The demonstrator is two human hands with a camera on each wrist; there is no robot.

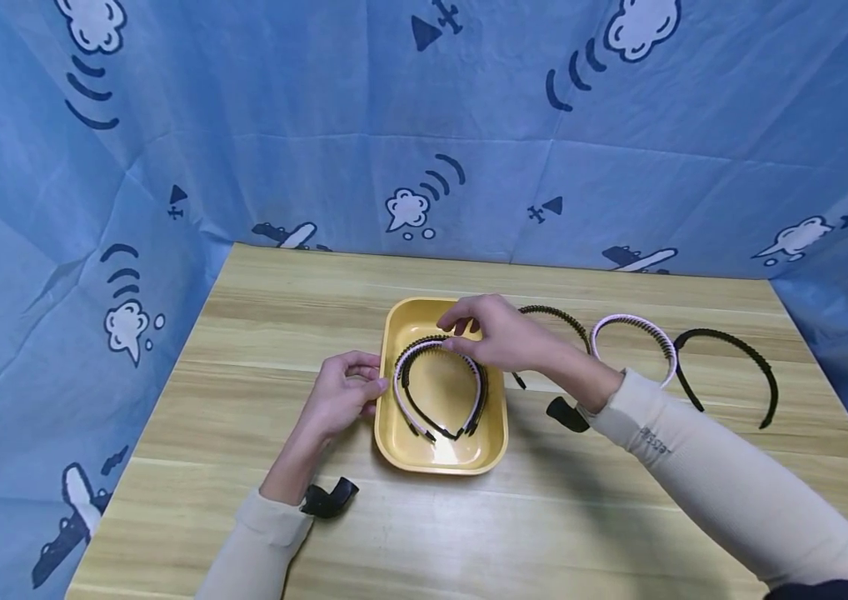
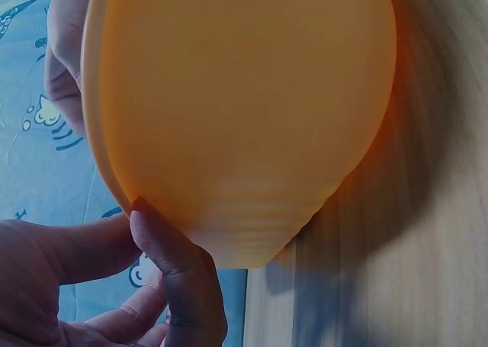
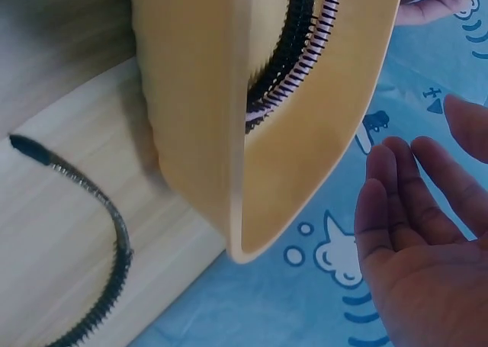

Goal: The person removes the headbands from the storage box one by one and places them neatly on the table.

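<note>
Cloth: blue sheet (image 1: 319,83), hung behind the work.
Table: wooden table (image 1: 244,375), by which everything is carried.
Tray: yellow tray (image 1: 435,467), set upright on the table, its long axis run from far edge to near edge. It is judged light, fairly stiff and smooth enough to slide when nudged; the rim is best taken, with the tray steadied from one side.
Headbands in tray: pink headband (image 1: 427,343) and dark headbands (image 3: 300,27), overlapped on the tray floor, their exact number not to be told. Arches are pointed to the far end, tips toward the near end, roughly along the tray's long axis.
Headbands on table: dark brown headband (image 1: 555,311), second pink headband (image 1: 673,358) and black headband (image 1: 773,387), laid in a row right of the tray. The black one's arch is turned away and its tips nearward; the pink one's tips are partly hidden by the sleeve (image 1: 701,467).
Handling: headbands are judged light, springy and toothed, easily snagged; the crown of the arch is best pinched, and the arms should not be forced wide.
Left hand (image 1: 341,392): tray's left rim pinched between thumb and fingers.
Right hand (image 1: 495,333): held over the tray's far right part, fingers loosely spread, nothing gripped.
</note>
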